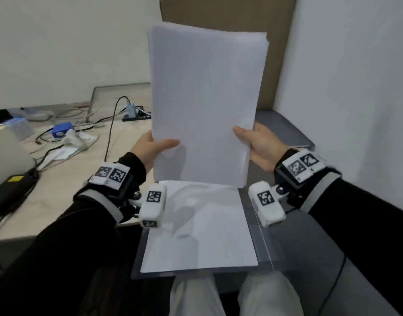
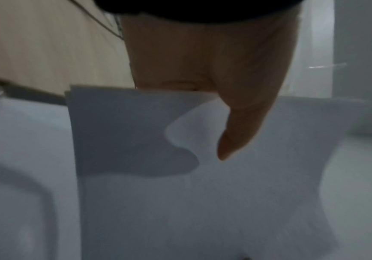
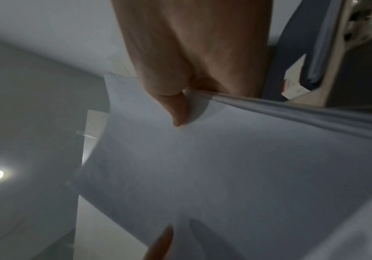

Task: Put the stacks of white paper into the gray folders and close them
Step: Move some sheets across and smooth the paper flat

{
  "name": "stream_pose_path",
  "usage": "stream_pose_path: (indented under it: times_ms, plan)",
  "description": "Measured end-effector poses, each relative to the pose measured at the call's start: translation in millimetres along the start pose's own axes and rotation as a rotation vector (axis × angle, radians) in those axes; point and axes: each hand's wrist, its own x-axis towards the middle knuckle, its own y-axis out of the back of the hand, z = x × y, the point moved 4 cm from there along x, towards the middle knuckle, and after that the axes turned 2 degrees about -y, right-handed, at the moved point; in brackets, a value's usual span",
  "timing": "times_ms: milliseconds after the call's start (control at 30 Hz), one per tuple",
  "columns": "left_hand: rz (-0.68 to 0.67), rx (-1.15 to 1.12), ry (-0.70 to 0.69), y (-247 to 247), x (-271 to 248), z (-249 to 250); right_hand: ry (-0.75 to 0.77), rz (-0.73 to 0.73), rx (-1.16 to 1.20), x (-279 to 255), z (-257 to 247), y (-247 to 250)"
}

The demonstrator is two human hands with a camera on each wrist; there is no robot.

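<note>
Desk (image 1: 66, 179), pale wood, lies left of the lap folder, w/ wall (image 1: 346, 87) behind & to the right of it, plus a brown board (image 1: 282, 53) standing up behind.

Held stack (image 1: 205, 106) of white paper stands nearly upright above the lap folder, bottom edge just over the folder's far end; sheets a bit fanned at the top right corner. In the left wrist view the stack (image 2: 180, 193) fills the lower frame; in the right wrist view its edge shows as loose layers (image 3: 247, 167).

Lap folder (image 1: 255, 224), gray, lies open on the person's knees; a 2nd paper stack (image 1: 200, 229) lies flat inside it, clear cover strip along its right side. 2nd gray folder (image 1: 285, 131) lies shut beyond the lap folder, to the right, against the wall.

Left hand (image 1: 150, 149) grasps the held stack at its lower left edge, thumb across the front, fingers behind; same in wrist view (image 2: 214, 79). Right hand (image 1: 257, 147) grasps the lower right edge, thumb on front; wrist view (image 3: 191, 61) shows the thumb pinching the sheets. Both wrists carry white marker blocks & dark sleeves.

On the desk, left of the lap folder: black adapter (image 1: 11, 192) w/ yellow label at the near corner, white cloth (image 1: 68, 142), blue box (image 1: 62, 130), cables (image 1: 111, 124), charger (image 1: 131, 110) on a power strip.
</note>
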Motion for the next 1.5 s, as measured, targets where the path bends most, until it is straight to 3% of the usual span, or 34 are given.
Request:
stream_pose_path:
  times_ms: [167, 267, 400, 567, 700, 967, 1067, 1200, 1300, 1400, 1500]
  plan:
    - [0.145, -0.049, 0.144, -6.8, -16.8, -57.5, -0.178, -0.051, -0.071, -27.4, 52.9, -13.0]
    - [0.21, -0.093, 0.158, -6.4, -19.9, -63.1, -0.175, 0.051, -0.113, -27.8, 57.0, -20.9]
    - [0.182, -0.068, 0.18, -7.7, -21.7, -55.4, -0.129, 0.201, -0.171, -22.9, 53.4, -17.3]
    - [0.285, 0.016, -0.068, -2.4, -29.0, -21.2, -0.107, 0.215, -0.18, -20.5, 47.4, -14.1]
    - [0.233, -0.067, -0.143, -0.2, -23.0, 2.9, -0.027, 0.223, -0.171, -17.3, 24.3, -15.7]
    - [0.222, -0.05, 0.063, -8.5, -17.7, -37.8, -0.046, 0.263, -0.211, -28.2, 41.6, -24.2]
    - [0.231, -0.022, 0.079, -10.6, -18.4, -39.9, 0.016, 0.317, -0.32, -35.3, 35.7, -22.6]
    - [0.154, 0.064, 0.031, -25.8, -18.9, -22.6, 0.087, 0.392, -0.529, -48.3, 3.4, -4.3]
    - [0.068, 0.192, 0.088, -49.2, -16.8, -22.1, 0.027, 0.478, -0.661, -63.4, -18.0, 32.8]
    - [-0.094, 0.505, 0.174, -83.6, -20.5, -33.2, -0.088, 0.583, -0.813, -85.9, -24.2, 82.4]
    - [-0.289, 0.809, 0.172, -124.1, -30.2, -47.3, -0.185, 0.657, -0.848, -115.3, -18.5, 124.3]
